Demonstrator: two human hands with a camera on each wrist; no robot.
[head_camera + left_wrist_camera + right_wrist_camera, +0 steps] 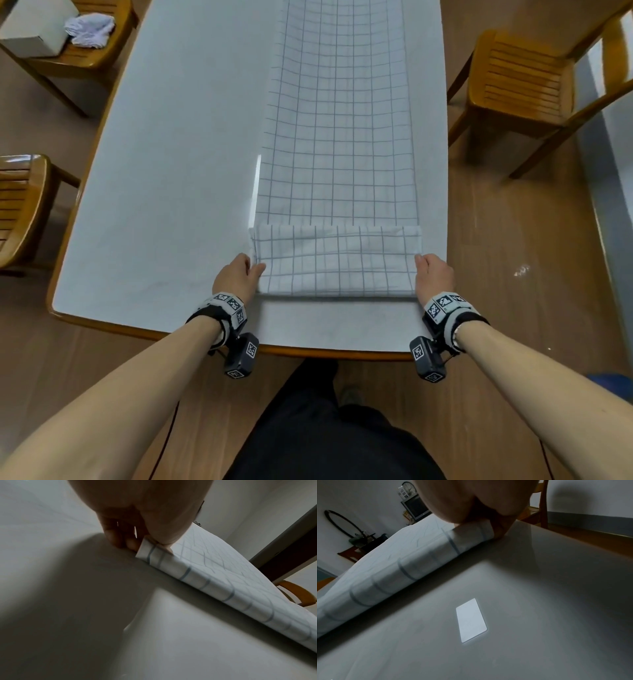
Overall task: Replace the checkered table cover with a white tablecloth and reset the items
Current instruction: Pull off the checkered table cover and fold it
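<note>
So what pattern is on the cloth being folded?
The checkered table cover is white with a thin grey-blue grid, clearest in the head view.

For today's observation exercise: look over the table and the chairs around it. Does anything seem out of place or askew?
Yes. A crumpled white cloth lies bunched on the wooden chair at far left beside a grey box, not folded. The grid-checked cover lies as a narrow strip along the table's right side.

The checkered table cover (337, 144) is soft matt cloth, faintly creased; the table (164, 178) top looks smooth, perhaps semi-glossy, edged in varnished wood.
</note>
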